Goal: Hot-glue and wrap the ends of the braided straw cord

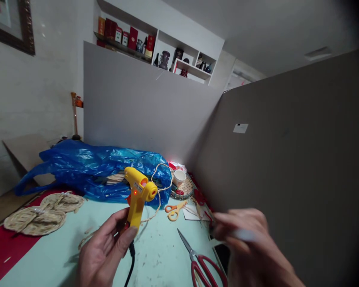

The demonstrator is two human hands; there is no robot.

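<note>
A yellow hot glue gun (137,199) with a lit red light is gripped by its handle in my left hand (103,247). Its black cord hangs below the handle. My right hand (251,239), smeared by motion, is closed around a whitish translucent stick (243,234) that looks like a glue stick. Below and between my hands lie scissors with red handles (202,267), blades pointing away from me. Orange-and-yellow scissors (174,211) rest farther back. A twisted straw cord (160,199) loops behind the glue gun.
Two woven straw soles or slippers (36,220) lie on the red cloth (6,255) at left. A blue plastic bag (86,163) spreads along the back. A white cup (179,176) stands on a woven tray (188,187). Grey partitions (143,107) enclose the table's back and right.
</note>
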